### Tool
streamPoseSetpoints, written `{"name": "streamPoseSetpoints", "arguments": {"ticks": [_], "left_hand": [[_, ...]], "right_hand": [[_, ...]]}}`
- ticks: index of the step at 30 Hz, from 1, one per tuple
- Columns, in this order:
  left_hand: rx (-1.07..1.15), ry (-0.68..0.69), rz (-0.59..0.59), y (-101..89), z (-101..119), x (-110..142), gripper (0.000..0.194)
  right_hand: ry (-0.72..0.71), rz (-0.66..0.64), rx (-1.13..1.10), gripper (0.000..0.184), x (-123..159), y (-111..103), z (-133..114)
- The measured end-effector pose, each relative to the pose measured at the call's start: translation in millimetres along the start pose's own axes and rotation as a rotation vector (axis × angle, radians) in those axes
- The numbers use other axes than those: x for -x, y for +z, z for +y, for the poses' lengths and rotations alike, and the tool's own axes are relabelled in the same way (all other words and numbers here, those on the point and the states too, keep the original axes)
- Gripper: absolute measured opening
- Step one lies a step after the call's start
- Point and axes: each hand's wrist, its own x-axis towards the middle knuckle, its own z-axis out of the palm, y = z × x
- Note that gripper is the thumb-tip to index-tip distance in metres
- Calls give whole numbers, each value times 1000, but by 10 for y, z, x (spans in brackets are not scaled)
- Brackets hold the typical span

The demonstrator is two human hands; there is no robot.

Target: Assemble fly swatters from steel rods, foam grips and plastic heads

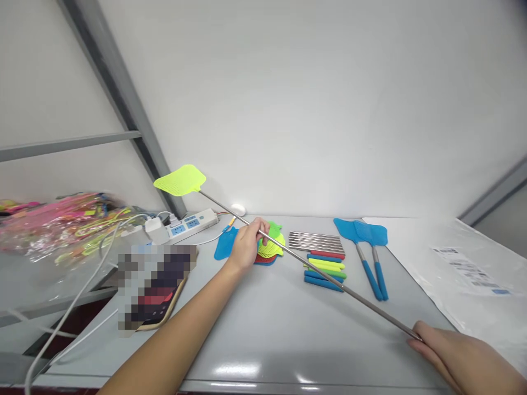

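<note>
Head view: the left hand (247,247) is curled around the steel shaft (313,267) of a fly swatter (179,180), its fingers (258,226) closed on the shaft. The swatter's lime-yellow mesh head is raised in the air, well to the left of a stack of steel rods (316,241). From there the shaft slants down across the front of the stack to the right hand (457,351), near the desk's (267,340) front edge. The shaft's end meets that hand's fingers (416,343), which lie pressed together; whether they pinch it, I cannot tell.

Just left of the stack, right below the left hand, lies a pile of mesh swatter heads (268,251) in green, yellow and red, with a blue mesh head (225,244) beside it. Just in front of the stack lie loose handle grips (325,271) in red, yellow, green and blue. To the right of the stack are two assembled blue swatters (370,235). Farther right is a printed label (467,269) on a white plastic sheet (415,247). Left of the stack sit a power strip (191,225) and a white charger (154,230), then a pixelated phone (152,285) in a tan case and a clear bag of pink and yellow swatters (61,225).
</note>
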Motion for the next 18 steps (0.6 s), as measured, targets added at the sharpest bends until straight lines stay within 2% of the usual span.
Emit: {"name": "streamPoseSetpoints", "arguments": {"ticks": [6,10,15,18], "left_hand": [[-7,-1,-94,90,-102,100,46],[11,-1,-75,85,-141,103,47],[88,-39,-19,41,-152,83,43],[178,-103,-21,27,-107,64,40]], "right_hand": [[30,258,24,24,-161,-82,-15],[36,448,-36,19,-320,-145,-131],[67,805,71,12,-530,-200,-400],[131,916,110,12,-626,-225,-521]]}}
